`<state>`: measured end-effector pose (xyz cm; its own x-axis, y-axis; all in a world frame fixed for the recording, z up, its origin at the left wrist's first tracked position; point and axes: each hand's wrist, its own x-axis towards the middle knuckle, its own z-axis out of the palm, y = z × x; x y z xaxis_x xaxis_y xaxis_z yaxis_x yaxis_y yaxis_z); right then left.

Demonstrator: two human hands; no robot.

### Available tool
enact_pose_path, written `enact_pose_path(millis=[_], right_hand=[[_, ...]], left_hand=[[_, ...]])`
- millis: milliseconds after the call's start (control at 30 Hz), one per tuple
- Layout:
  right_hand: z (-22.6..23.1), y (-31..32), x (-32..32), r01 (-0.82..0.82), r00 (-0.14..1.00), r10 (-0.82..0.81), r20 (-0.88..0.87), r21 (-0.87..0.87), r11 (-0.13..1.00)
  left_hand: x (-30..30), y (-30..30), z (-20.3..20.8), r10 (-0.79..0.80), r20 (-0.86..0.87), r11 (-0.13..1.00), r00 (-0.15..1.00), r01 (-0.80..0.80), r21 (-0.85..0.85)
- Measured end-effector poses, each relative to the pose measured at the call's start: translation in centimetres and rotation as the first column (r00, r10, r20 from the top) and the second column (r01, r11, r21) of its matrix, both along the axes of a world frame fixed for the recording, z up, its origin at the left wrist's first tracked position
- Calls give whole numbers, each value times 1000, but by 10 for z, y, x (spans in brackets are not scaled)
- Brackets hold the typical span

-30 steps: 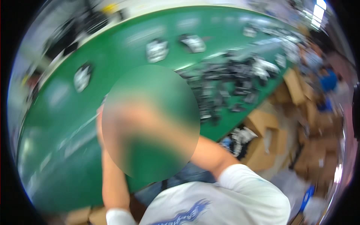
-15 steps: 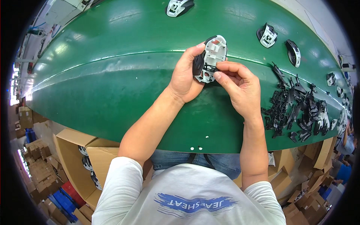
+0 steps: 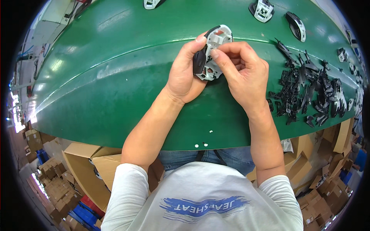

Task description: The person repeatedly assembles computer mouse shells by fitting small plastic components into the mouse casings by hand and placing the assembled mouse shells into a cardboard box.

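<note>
My left hand (image 3: 182,75) holds a computer mouse shell (image 3: 209,70) above the green table, thumb along its black side grip. The shell's hollow white inside faces up, with black trim round its edge. Over that hollow, my right hand (image 3: 248,73) is closed in a pinch, thumb and forefinger tips together at the shell's middle. Whatever lies between those fingertips is too small or too covered to make out. The right fingers also hide part of the shell's inside.
A heap of black plastic parts (image 3: 304,88) lies on the green table (image 3: 96,104) at the right. More mouse shells (image 3: 296,27) rest at the far side. Small white discs (image 3: 197,146) lie by the near edge. Open cardboard boxes (image 3: 86,161) stand below.
My right fingertips have moved from the shell's right edge inward and up over its hollow. Both hands and the shell sit slightly higher and further left in view, which has shifted too.
</note>
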<state>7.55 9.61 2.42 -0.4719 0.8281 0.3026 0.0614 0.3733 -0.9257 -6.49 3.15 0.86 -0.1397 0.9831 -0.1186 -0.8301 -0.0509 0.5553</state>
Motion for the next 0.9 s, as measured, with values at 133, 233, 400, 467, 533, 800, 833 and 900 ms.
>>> enact_pose_path(millis=[133, 233, 400, 467, 533, 800, 833, 900], right_hand=[[3, 2, 1, -76, 996, 71, 51, 91, 993], [-1, 3, 3, -49, 998, 41, 54, 154, 987], [-4, 3, 3, 37, 994, -32, -100, 44, 998], [-2, 2, 2, 13, 996, -11, -88, 18, 1000], [-2, -2, 5, -19, 999, 19, -42, 9, 1000], [2, -5, 6, -53, 998, 50, 47, 56, 997], [1, -5, 6, -41, 998, 38, 47, 73, 996], [-1, -5, 5, -29, 999, 25, 46, 87, 996]], left_hand=[[-9, 2, -9, -9, 94, 1000, 996, 8, 9], [-6, 2, -9, -9, 109, 1000, 994, 10, -12], [-7, 2, -4, 39, 144, 999, 989, -37, -22], [-11, 2, -4, 31, 137, 999, 990, -29, -12], [-12, 2, -6, 20, 105, 1000, 994, -22, 12], [-6, -3, -4, 25, 40, 1000, 999, -26, 2], [-5, -3, -4, 30, 23, 1000, 999, -30, -1], [-5, -3, -4, 28, 30, 1000, 999, -28, 3]])
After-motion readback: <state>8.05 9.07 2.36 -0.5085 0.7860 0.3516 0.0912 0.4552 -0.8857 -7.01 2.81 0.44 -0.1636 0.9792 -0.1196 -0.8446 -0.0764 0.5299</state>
